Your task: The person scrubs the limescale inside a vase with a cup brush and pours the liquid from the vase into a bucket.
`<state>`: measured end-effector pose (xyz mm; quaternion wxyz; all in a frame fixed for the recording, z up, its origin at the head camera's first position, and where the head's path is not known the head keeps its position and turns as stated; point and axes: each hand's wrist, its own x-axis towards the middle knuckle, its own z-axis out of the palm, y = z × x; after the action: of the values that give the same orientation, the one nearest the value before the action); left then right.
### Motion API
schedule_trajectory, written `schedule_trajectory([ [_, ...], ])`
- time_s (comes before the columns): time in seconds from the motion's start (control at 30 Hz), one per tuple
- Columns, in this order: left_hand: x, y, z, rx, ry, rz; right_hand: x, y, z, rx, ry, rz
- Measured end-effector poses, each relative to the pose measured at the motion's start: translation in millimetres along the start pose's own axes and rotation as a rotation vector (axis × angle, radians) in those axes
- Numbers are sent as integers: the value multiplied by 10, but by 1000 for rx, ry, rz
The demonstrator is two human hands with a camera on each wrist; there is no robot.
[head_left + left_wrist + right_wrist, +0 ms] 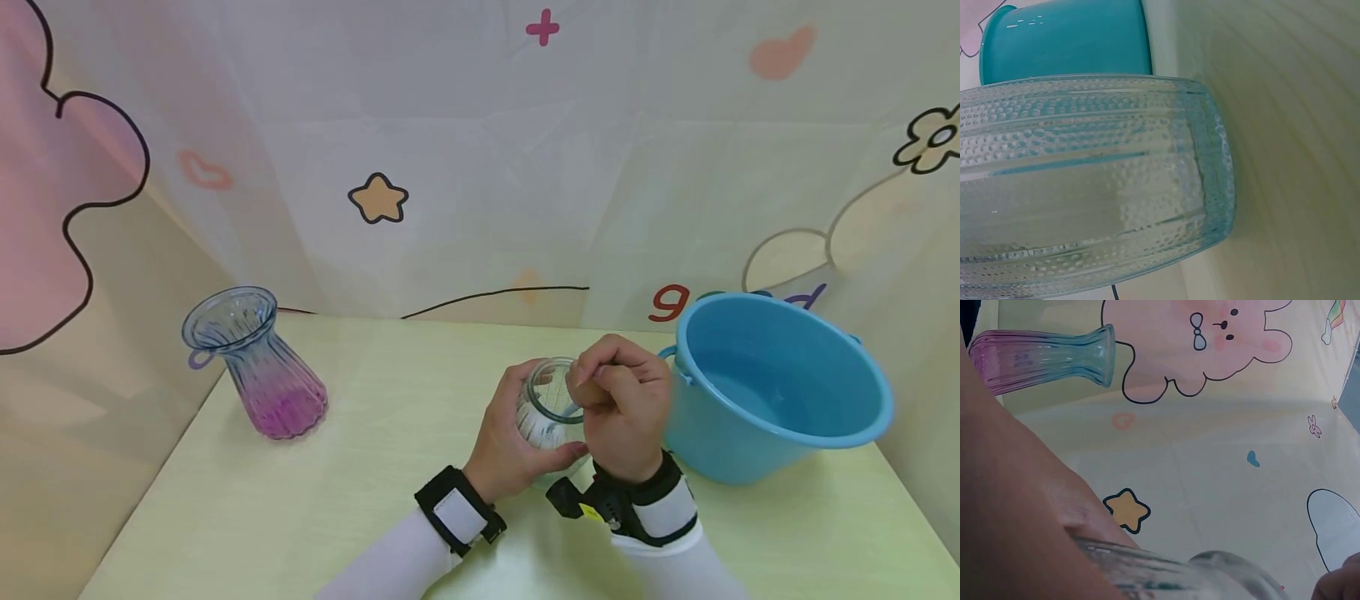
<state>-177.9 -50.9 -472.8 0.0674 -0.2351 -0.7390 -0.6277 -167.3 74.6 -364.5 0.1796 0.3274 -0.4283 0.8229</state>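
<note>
A clear glass jar (pixel 542 427) with a ribbed, dimpled wall (pixel 1085 187) is gripped round its side by my left hand (pixel 513 442), thumb toward me. At the jar's mouth, my right hand (pixel 624 404) has its fingers curled, pinching a thin light-blue thing (pixel 572 410) that reaches inside the rim; most of it is hidden by the hand. A blue streak shows through the glass in the left wrist view. The right wrist view has the jar's blurred neck (pixel 1229 569) at the bottom.
On the table's left stands a blue-to-pink glass vase (pixel 273 375) with a small purple ring at its neck. A light-blue bucket (pixel 738 446) is close beside my right hand. Behind the table (pixel 375 400) hangs a printed cloth (pixel 465 150).
</note>
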Motion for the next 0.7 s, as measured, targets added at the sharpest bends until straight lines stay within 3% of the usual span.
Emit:
schedule_trajectory([
  [0.23, 0, -8, -7, -17, -4, 6, -5, -9, 33, -90, -2, 78],
  [0.47, 8, -37, -10, -34, -4, 57, 7, -25, -6, -138, -168, 261],
  [0.63, 20, -48, -9, -30, -2, 95, 18, -28, -27, -162, -239, 292],
  [0.7, 22, 31, -24, -36, -6, 109, 21, -47, -30, -190, -240, 325],
])
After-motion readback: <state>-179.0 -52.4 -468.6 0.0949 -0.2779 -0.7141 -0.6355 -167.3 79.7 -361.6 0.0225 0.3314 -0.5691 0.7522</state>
